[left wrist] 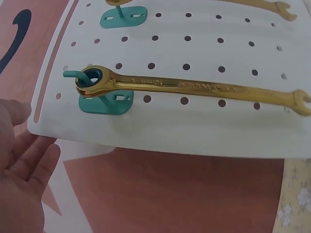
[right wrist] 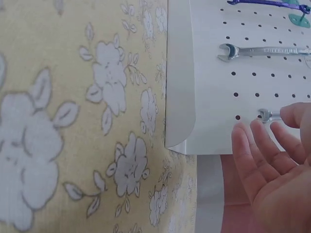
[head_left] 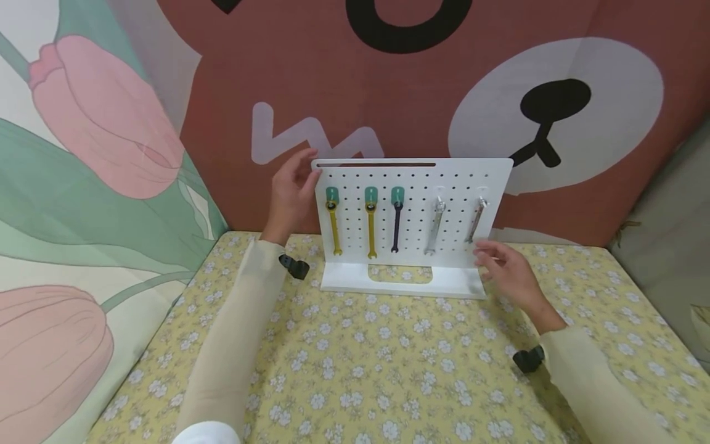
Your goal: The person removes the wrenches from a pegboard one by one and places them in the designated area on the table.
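Observation:
A white pegboard [head_left: 413, 240] stands upright on its flat base. My left hand [head_left: 293, 191] is at its upper left corner, with thumb and fingers apart around the edge; the left wrist view shows some fingertips passing behind the board. Whether they touch it is unclear. My right hand [head_left: 509, 274] is by the lower right edge, fingers loosely spread and holding nothing. Nearest that hand hangs a small silver wrench [head_left: 477, 221], partly covered by the thumb in the right wrist view. A gold ratcheting wrench [left wrist: 194, 87] hangs near my left hand.
Another gold wrench [head_left: 371, 231], a dark purple wrench [head_left: 396, 228] and a larger silver wrench [head_left: 436, 227] hang between the outer two. Green hooks [head_left: 370, 195] carry the coloured ones. A yellow floral cloth [head_left: 355, 370] covers the table; a printed curtain [head_left: 333, 74] rises behind.

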Available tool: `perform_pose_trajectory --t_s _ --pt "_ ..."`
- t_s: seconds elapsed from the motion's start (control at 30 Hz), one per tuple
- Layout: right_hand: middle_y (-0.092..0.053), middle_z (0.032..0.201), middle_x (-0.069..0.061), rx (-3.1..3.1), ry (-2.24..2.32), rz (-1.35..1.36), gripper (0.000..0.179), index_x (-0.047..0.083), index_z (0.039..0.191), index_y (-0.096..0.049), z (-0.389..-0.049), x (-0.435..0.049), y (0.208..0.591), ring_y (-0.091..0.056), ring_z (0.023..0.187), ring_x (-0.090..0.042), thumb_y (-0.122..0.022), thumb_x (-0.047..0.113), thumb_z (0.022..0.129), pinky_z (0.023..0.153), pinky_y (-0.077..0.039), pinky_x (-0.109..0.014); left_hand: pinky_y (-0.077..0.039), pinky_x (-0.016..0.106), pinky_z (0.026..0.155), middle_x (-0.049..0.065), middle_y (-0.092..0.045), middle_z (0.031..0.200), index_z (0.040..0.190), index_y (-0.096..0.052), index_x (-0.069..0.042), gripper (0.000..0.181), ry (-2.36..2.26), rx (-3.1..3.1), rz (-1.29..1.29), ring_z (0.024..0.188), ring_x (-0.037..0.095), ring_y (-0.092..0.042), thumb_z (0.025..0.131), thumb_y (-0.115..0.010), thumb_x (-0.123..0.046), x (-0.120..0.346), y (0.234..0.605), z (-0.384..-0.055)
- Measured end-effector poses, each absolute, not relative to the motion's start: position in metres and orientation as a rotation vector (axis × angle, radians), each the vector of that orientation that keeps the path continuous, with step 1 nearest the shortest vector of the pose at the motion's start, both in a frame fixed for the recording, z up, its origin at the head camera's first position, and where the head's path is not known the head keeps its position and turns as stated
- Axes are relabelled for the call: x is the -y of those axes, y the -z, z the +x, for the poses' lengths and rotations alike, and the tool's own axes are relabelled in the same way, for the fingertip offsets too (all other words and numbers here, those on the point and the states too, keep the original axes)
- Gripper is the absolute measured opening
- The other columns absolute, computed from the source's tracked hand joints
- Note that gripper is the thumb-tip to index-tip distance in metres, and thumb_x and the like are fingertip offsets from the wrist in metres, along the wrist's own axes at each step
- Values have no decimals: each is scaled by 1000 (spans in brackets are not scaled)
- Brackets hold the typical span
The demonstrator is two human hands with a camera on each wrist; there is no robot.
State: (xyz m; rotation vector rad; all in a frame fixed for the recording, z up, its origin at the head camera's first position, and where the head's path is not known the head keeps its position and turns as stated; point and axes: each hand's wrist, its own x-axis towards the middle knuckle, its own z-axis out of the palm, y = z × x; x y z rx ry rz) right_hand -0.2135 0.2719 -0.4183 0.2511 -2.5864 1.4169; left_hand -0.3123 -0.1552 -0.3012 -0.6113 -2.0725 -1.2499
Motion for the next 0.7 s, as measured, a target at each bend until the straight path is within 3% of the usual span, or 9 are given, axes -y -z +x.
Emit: perform_pose_trajectory --t_s 0.2,0.53,0.7 --pt "-60 132 -20 2555 -1498 177 45 3 146 -53 -216 -274 420 -64 109 -28 -50 31 111 80 -59 -37 -50 29 87 10 -68 116 127 -67 -4 26 1394 2032 -541 99 21 -64 103 -66 -14 153 302 -319" --pt "-60 132 -21 2523 -1542 89 47 3 143 -55 -226 -268 423 -68 102 -17 -55 35 108 79 -59 -37 -51 26 83 10 -68 114 120 -69 -2 21 1537 2027 -471 96 19 -63 103 -66 -15 153 301 -324" --pt "-61 130 -19 2508 -1549 26 47 4 141 -57 -230 -265 422 -67 105 -26 -56 37 108 80 -59 -39 -50 24 83 15 -66 116 122 -67 2 22 1578 2023 -463 97 24 -62 104 -63 -10 150 297 -321"
